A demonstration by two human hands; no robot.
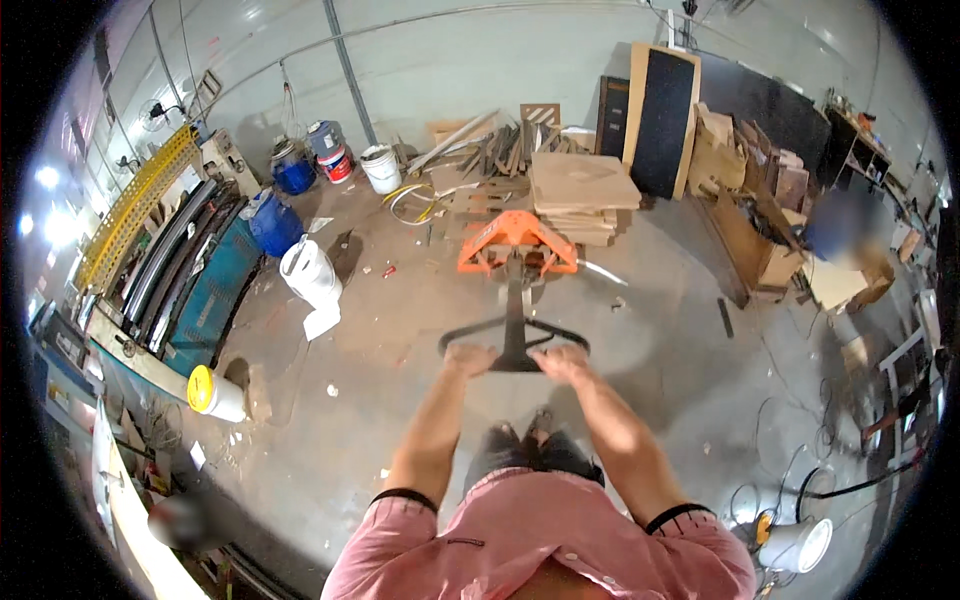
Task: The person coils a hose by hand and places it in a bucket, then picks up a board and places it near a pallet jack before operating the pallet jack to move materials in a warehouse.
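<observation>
An orange pallet jack (516, 232) stands ahead of me, its dark handle (515, 330) reaching back toward my body. My left hand (470, 358) is closed round the left side of the handle's loop. On the loop's right side, my right hand (562, 362) is closed in the same way. Both arms are stretched forward. Just beyond the jack lies a stack of brown boards (585, 185); the jack's forks are mostly hidden, so I cannot tell how far they reach under it.
White buckets (310, 272) and blue drums (275, 225) stand to the left, near a teal machine (210, 300). A yellow-lidded bucket (215, 393) is nearer. Wood scraps (500, 150) lie by the back wall. Cardboard boxes (755, 240) and loose cables (800, 440) are on the right.
</observation>
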